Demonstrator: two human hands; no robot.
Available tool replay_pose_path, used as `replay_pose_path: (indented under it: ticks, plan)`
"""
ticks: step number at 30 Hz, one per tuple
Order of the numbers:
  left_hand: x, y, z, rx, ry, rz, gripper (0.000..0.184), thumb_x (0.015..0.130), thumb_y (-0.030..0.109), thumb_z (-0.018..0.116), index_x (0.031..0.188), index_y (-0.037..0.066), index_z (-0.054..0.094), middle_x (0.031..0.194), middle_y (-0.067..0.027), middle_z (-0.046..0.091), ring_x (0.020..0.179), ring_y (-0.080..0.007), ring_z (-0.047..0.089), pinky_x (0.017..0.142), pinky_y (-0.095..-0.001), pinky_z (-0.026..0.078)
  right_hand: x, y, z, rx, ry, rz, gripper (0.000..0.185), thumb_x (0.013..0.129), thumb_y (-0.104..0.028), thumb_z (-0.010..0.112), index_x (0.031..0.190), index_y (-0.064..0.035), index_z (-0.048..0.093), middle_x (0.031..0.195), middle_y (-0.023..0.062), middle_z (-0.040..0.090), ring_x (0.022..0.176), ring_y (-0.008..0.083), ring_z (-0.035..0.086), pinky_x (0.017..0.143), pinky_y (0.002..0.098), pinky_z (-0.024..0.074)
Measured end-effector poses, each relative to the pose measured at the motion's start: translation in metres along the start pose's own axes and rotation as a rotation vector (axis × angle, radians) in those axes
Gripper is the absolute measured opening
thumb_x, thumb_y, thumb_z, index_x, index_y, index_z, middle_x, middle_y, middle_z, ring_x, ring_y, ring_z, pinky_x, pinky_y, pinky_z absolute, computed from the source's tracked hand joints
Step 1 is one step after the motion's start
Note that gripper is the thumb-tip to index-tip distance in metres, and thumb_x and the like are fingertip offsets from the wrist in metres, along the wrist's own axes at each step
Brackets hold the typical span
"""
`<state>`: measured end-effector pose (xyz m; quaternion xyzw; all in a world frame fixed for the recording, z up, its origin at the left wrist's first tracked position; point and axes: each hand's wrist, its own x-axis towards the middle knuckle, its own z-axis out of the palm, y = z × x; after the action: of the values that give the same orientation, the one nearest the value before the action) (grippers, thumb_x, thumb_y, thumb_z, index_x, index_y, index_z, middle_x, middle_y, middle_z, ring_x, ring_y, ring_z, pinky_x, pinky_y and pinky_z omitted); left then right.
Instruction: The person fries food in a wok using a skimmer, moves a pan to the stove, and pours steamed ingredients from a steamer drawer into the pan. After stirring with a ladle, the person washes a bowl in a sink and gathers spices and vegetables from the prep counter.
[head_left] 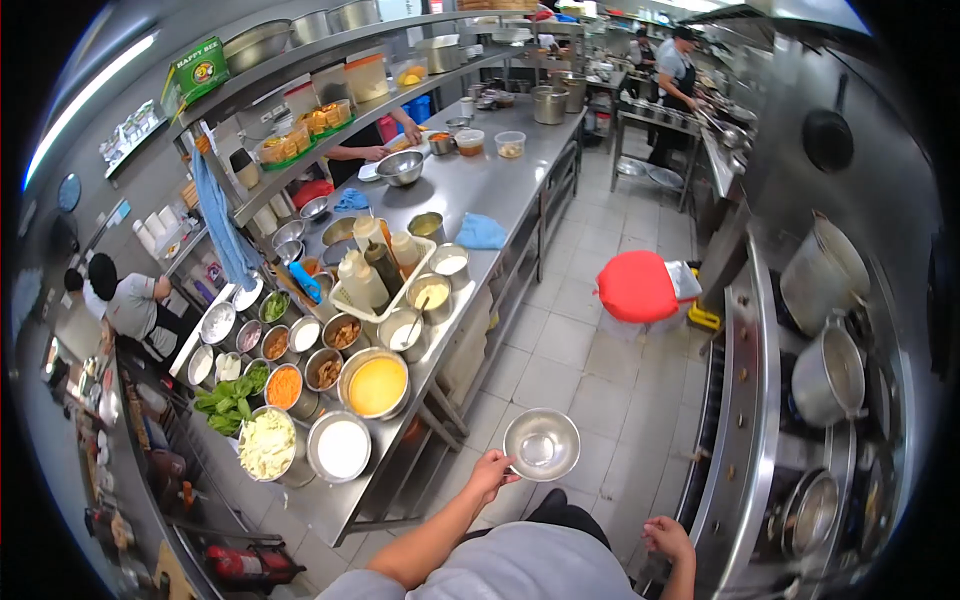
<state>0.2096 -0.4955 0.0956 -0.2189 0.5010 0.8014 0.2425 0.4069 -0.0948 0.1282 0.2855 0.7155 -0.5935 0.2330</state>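
My left hand (492, 476) grips the rim of a metal bowl (542, 445), thumb over the edge. The inside of the bowl shows bare metal, and it hangs above the tiled floor in front of me. My right hand (668, 540) is low at my right side, near the stove front, with loosely bent fingers and nothing visible in them. Left of the bowl, at the near end of the steel counter, are a pot of white contents (339, 446), a pot of yellow liquid (377, 386) and a container of pale chopped vegetable (268, 444).
Containers of shredded carrot (284, 386) and leafy greens (228, 400) crowd the steel counter (480, 190), beside a bottle basket (365, 280). A red-covered tub (637, 287) stands on the aisle floor. Large pots (828, 375) sit on the right-hand stove. Other people work farther away.
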Motion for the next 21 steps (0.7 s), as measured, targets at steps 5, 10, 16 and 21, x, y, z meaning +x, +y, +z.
replay_pose_path:
  ticks: [5,10,16,21]
  plan:
    - [0.094,0.079,0.066,-0.113,0.008,0.098,0.017,0.089,0.011,0.059,0.082,0.007,0.044,0.083,-0.0077,0.056,0.074,-0.0196,0.062,0.064,-0.0325,0.058,0.094,-0.121,-0.043,-0.169,-0.013,-0.093,0.022,0.090,-0.015,0.058,0.107,-0.0006,0.057,0.079,0.0058,0.063,0.058,0.0121,0.058,0.051,0.0252,0.0470]
    - [0.204,0.197,0.118,-0.237,0.035,0.280,0.015,0.092,0.012,0.056,0.084,0.009,0.044,0.084,-0.0069,0.054,0.072,-0.0192,0.060,0.063,-0.0299,0.057,0.175,-0.184,-0.068,-0.051,0.028,-0.193,0.022,0.091,-0.015,0.057,0.108,-0.0025,0.056,0.078,0.0067,0.063,0.058,0.0132,0.058,0.050,0.0263,0.0468]
    - [0.380,0.353,0.134,-0.460,0.107,0.449,0.011,0.091,0.011,0.055,0.088,0.006,0.046,0.087,-0.0092,0.055,0.068,-0.0207,0.060,0.059,-0.0332,0.060,0.236,-0.148,-0.081,0.250,0.085,0.042,0.020,0.092,-0.021,0.057,0.103,-0.0048,0.054,0.075,0.0083,0.061,0.056,0.0172,0.058,0.047,0.0296,0.0469]
    - [0.523,0.458,0.091,-0.563,0.286,0.578,0.015,0.093,0.015,0.053,0.097,0.001,0.055,0.081,-0.0091,0.059,0.066,-0.0179,0.061,0.055,-0.0294,0.058,0.236,-0.053,-0.092,0.465,0.468,0.231,0.019,0.090,-0.020,0.058,0.099,-0.0043,0.053,0.070,0.0103,0.061,0.047,0.0202,0.056,0.040,0.0324,0.0444]
